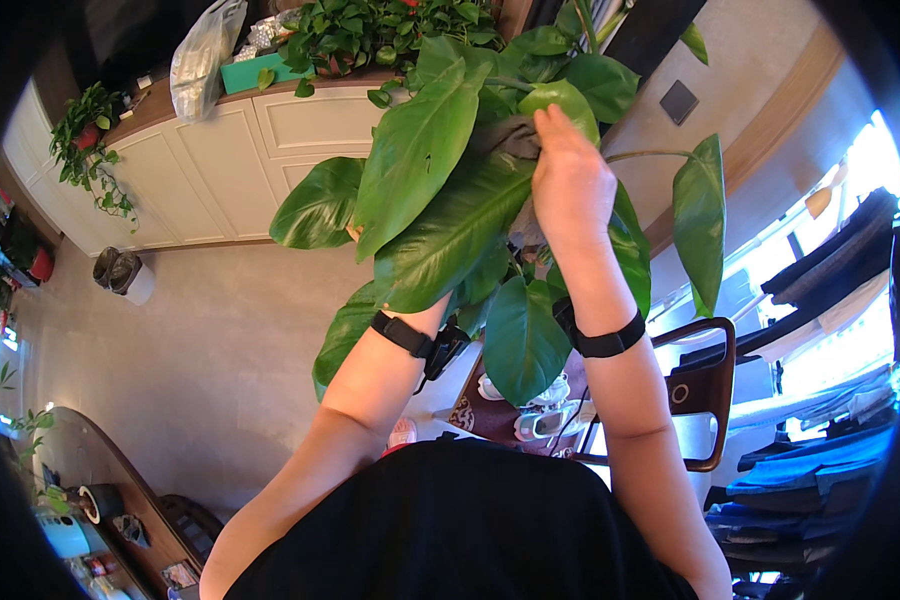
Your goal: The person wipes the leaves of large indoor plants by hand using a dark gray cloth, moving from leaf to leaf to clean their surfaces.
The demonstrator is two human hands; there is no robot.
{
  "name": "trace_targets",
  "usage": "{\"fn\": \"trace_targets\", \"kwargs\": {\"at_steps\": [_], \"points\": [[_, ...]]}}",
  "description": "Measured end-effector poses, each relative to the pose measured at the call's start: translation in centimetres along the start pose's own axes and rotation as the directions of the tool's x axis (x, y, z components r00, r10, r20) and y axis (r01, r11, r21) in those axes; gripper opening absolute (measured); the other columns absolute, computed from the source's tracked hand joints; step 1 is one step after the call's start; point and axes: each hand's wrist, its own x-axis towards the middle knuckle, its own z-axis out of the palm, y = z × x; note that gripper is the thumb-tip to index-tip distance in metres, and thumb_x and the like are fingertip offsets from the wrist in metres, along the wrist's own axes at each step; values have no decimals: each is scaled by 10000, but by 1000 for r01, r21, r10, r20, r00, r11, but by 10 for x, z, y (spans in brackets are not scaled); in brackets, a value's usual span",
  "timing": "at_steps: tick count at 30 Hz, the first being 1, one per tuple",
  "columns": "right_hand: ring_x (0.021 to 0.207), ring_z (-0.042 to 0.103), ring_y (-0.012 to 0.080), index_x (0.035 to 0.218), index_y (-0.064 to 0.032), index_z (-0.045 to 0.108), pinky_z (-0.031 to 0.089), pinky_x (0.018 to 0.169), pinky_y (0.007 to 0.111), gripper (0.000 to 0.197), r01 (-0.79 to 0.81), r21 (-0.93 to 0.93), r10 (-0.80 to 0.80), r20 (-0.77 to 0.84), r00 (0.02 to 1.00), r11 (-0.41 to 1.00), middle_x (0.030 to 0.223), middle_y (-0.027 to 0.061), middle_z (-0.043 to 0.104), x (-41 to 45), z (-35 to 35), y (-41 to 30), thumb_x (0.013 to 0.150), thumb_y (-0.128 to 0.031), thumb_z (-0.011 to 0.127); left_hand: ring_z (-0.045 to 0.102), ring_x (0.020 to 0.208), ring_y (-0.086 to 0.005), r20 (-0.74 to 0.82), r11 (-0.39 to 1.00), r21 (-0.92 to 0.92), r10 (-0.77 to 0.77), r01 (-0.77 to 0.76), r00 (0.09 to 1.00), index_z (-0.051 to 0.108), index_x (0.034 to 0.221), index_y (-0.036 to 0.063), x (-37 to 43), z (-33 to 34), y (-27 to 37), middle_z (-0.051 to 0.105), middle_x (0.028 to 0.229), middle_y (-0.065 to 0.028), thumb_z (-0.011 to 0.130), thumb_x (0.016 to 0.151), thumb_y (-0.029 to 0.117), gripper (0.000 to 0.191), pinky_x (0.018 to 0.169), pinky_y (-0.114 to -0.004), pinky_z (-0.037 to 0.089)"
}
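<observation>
A large potted plant with broad green leaves [457, 232] stands right before me. My right hand [574, 180] is at the upper part of a broad leaf, with its fingers against a dark grey cloth [511, 138] that lies on the leaf near its stalk. How firmly the fingers hold the cloth cannot be told. My left forearm reaches under the same leaf, whose blade hides most of the left hand; only what may be a fingertip [355, 231] shows at the leaf's left edge. Another long leaf [424, 154] overlaps this one from the upper left.
Beyond the plant runs a cream cabinet [210, 172] bearing a green box [259, 73], a plastic bag [202, 67] and trailing plants. A lined bin [131, 277] stands left. At right are a brown-framed chair [726, 390] and hanging clothes [817, 472]; shoes [544, 420] lie below.
</observation>
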Motion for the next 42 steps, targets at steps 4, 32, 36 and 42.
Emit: {"fn": "trace_targets", "kwargs": {"at_steps": [4, 32, 36, 42], "points": [[1042, 629, 265, 1089, -57, 666, 519, 878, 346, 394, 38, -10, -39, -123, 992, 999, 1166, 128, 638, 8, 1, 0, 711, 33, 599, 556, 1142, -236, -5, 1000, 16, 4, -4, 1000, 487, 1291, 43, -2, -1, 0, 547, 1280, -132, 362, 1007, 262, 380, 982, -354, 461], [1134, 576, 296, 1112, -29, 625, 484, 956, 377, 382, 210, 517, -396, 280, 875, 830, 1204, 136, 602, -63, -10, -86, 734, -41, 568, 570, 1124, -232, -38, 969, 248, 2, 7, 999, 501, 1275, 35, -39, -10, 7, 559, 1264, -132, 383, 1004, 241, 361, 962, -345, 479], [1174, 556, 267, 1142, -24, 612, 468, 982, 358, 450, 134, 683, -467, 331, 820, 719, 1237, 134, 590, -80, -28, -97, 693, 13, 611, 573, 1121, -232, -27, 899, 428, -82, 86, 996, 503, 1273, 34, -57, -7, 11, 561, 1262, -132, 386, 1003, 238, 358, 959, -344, 482], [1139, 588, 315, 1062, 12, 669, 509, 926, 346, 423, -175, 854, -364, 383, 849, 490, 1168, 157, 639, -113, -56, -77, 687, 133, 514, 576, 1117, -231, -45, 525, 833, -255, 177, 966, 506, 1270, 32, -92, 9, 24, 563, 1258, -132, 391, 1002, 234, 354, 955, -342, 486]]}}
